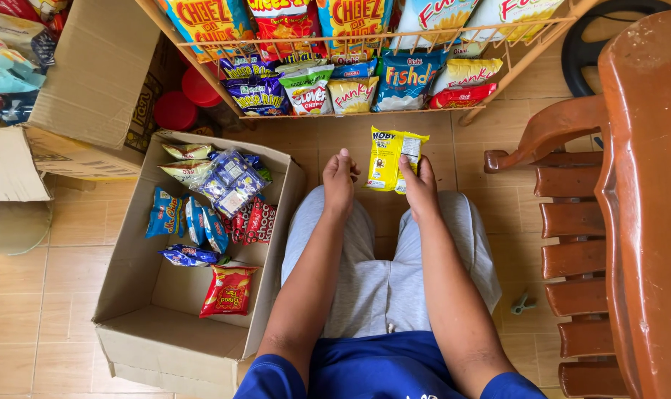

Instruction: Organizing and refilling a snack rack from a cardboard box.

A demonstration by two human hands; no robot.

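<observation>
A wire snack rack (365, 74) fills the top, packed with glossy chip bags. On the tiled floor to the left stands an open cardboard box (165, 332), with small crinkly snack packets along its far side and a red one nearer. A wooden chair (631, 207) stands to the right. Above the grey-clad knees, the right hand (420, 186) pinches a small yellow snack packet (389, 157), flat and rectangular, just below the rack. The left hand (340, 179) is loosely clenched, holding nothing visible.

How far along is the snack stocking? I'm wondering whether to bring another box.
Done: the wire rack already carries many packs. In hand: the right hand holds a yellow snack pack; the left hand is closed and empty. Left: about a dozen packs lie in the cardboard box.
</observation>
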